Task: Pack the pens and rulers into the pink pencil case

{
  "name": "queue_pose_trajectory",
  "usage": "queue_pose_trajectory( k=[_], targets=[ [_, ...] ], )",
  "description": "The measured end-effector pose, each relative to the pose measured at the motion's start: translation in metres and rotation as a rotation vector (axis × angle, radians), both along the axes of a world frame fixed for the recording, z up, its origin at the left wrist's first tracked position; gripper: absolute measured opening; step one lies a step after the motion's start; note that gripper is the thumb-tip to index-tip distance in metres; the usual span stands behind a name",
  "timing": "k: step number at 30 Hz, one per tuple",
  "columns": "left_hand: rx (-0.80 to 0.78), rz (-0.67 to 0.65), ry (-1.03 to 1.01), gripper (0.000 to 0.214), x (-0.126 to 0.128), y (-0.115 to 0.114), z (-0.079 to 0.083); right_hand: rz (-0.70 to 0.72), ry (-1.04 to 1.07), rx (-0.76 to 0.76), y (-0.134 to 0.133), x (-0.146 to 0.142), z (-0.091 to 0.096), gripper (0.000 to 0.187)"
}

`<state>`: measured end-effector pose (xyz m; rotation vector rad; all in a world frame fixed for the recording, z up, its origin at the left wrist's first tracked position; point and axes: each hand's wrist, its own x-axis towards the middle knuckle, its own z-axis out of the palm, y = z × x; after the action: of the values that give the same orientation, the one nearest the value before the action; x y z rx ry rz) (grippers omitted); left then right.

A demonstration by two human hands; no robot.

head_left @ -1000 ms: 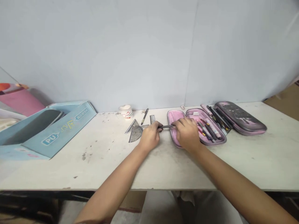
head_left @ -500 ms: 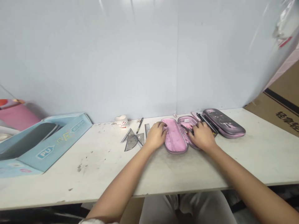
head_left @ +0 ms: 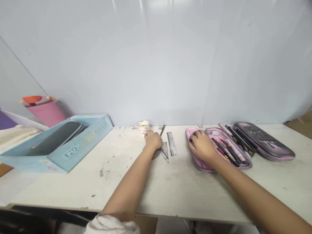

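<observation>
Pale grey wall (head_left: 170,65) fills the upper view, glossy, a faint vertical seam (head_left: 212,74) right of centre, soft glare (head_left: 159,4) along the top. Off-white surface (head_left: 175,191) set against it, dark specks and smudges (head_left: 101,172) on the left half; deep shadow (head_left: 26,221) below its front edge, lower left.

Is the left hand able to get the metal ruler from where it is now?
Probably yes: the metal ruler lies uncovered on the table, just right of the left hand. A set square lies between them, but it's flat, so reaching over looks easy.
</observation>
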<state>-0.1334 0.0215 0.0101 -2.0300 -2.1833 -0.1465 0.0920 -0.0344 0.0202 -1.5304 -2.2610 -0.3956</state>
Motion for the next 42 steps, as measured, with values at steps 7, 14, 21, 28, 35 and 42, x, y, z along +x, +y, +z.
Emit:
queue_pose_trajectory(
  k=[7, 14, 21, 28, 35, 42],
  targets=[
    [0.098, -0.157, -0.422, 0.031, 0.016, -0.008, 0.016, 0.046, 0.223, -0.041, 0.014, -0.029, -0.002, 0.031],
    [-0.268, -0.457, -1.409, 0.037, 0.103, -0.048, 0.027, 0.089, 0.748, -0.129, 0.008, -0.002, 0.01, 0.033],
    [-0.368, -0.622, -1.223, 0.027, 0.174, -0.065, 0.027, -0.049, 0.723, -0.162, -0.006, 0.082, 0.008, 0.031],
    [-0.01, -0.707, -0.195, 0.029, 0.202, -0.069, 0.015, -0.23, 0.326, -0.185, -0.017, 0.117, -0.013, 0.029],
    [0.075, -0.765, -0.032, 0.028, 0.206, -0.078, 0.011, -0.251, 0.086, -0.182, -0.03, 0.122, -0.015, 0.033],
    [0.138, -0.689, -0.129, 0.03, 0.157, -0.08, 0.013, -0.155, 0.04, -0.127, -0.024, 0.096, -0.001, 0.035]
  ],
)
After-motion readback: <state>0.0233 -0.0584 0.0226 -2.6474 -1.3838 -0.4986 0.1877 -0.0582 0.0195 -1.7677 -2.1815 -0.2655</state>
